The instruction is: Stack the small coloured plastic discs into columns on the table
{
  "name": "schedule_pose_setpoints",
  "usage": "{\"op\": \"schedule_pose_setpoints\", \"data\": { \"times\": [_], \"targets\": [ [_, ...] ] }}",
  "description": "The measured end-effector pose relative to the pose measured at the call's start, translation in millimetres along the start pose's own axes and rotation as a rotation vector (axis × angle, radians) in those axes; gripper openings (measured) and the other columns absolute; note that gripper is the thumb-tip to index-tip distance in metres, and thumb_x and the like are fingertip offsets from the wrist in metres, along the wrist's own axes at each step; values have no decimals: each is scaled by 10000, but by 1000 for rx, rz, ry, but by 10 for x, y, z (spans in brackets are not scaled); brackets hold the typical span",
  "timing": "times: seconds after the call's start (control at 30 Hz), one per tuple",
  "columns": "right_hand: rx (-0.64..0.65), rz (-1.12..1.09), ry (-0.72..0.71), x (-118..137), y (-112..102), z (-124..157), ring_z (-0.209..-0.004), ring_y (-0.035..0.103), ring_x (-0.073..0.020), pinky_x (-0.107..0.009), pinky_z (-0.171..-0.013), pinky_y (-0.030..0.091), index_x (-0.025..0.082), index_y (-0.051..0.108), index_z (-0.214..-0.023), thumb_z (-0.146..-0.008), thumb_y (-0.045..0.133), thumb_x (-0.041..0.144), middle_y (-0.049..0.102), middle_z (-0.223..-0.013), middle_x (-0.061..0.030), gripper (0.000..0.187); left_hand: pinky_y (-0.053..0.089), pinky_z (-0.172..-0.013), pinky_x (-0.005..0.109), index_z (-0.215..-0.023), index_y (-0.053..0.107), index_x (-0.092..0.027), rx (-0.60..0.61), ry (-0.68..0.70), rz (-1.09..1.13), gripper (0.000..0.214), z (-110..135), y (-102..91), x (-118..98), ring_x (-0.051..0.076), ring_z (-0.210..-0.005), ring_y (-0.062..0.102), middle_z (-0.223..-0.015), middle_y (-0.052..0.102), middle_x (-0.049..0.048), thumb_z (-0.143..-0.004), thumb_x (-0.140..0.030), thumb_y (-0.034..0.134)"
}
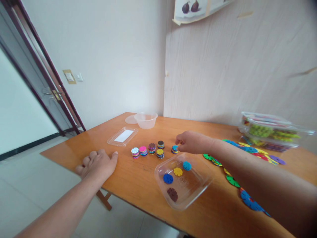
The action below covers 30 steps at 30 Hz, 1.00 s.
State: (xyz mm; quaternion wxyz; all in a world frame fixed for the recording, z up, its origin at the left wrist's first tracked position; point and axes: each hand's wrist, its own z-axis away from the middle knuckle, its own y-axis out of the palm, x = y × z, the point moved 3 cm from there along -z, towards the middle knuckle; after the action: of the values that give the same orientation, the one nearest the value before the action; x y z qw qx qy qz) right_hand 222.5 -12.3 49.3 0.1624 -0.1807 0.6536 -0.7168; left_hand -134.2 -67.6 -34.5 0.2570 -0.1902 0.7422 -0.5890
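Observation:
My left hand [97, 164] rests on the table at the left edge, fingers loosely spread and holding nothing. Over the table's middle, my right hand [192, 142] has its fingers pinched at a short stack of notched plastic discs, touching the blue disc [174, 147] on top. Left of it stand several similar stacks, topped by a white disc [135, 150], a pink disc [143, 149], a brown disc [152, 145], a dark disc [160, 143] and a yellow disc [160, 151]. Nearer me, a clear plastic tray [182, 205] holds several loose discs.
A clear lid with a white label [124, 136] and a translucent round tub [146, 121] stand behind the stacks. Larger coloured discs [251, 201] lie under and beside my right forearm. Clear boxes [269, 130] with colourful pieces sit at the right. The wooden table [74, 149] meets the wall behind.

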Motion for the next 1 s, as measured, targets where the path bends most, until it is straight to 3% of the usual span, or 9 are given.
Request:
{"op": "schedule_pose_setpoints", "data": {
  "times": [0.27,0.67,1.0],
  "targets": [
    [32,-16,-21,-17,76,-168,-921,670,-248,-303,-692,465,168,716,-1173,-776,687,426,738,-1106,-107,474,388,-954,610,-1233,598,-133,26,1,-7,733,46,-60,-29,445,-1246,463,-1337,537,256,-846,-667,277],
    [92,40,-73,10,97,-283,-891,675,-237,-286,-661,450,186,748,-1107,-771,682,357,750,-1038,-96,383,388,-957,621,-1226,602,-131,14,4,-8,741,29,-30,-19,448,-1241,465,-1337,537,256,-846,-674,270],
    [-62,-96,-88,-66,-109,-69,-807,641,-186,-269,-649,429,193,747,-1015,-763,714,423,748,-950,-52,343,387,-959,609,-1258,588,-123,26,-1,8,752,43,-55,-38,448,-1243,466,-1345,537,255,-841,-672,288]
  ]
}}
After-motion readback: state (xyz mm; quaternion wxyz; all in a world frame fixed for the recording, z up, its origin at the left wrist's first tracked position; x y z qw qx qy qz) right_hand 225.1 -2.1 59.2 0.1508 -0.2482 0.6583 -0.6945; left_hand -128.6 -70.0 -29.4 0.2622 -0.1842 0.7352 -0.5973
